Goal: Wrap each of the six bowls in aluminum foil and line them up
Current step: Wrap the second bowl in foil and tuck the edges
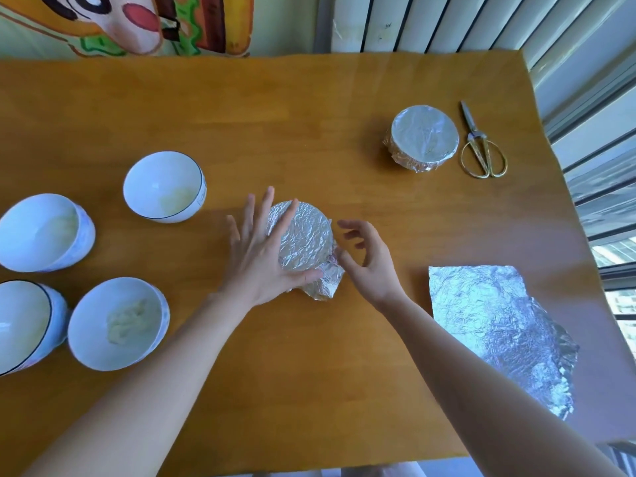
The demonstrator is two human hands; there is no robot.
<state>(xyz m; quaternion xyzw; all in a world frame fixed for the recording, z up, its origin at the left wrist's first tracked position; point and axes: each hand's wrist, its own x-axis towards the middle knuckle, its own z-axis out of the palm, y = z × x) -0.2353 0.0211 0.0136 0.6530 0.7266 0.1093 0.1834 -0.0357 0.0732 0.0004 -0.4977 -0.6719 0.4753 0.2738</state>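
An indoor dining or activity corner, homely rather than industrial: a honey-coloured wooden table (309, 108) stands against a wall painted with a bright cartoon mural (137, 25), where a burger's lettuce and bun show beside a rosy-cheeked figure. White ribbed panels (430, 22) run along the far side. Slatted windows (605, 187) at the right let in daylight, with building fronts visible beyond. Household ware lies on the tabletop: white ceramic bowls (161, 187), gold-handled scissors (481, 146) and a sheet of kitchen foil (492, 325). Whether this is a private home or a small eatery cannot be told.
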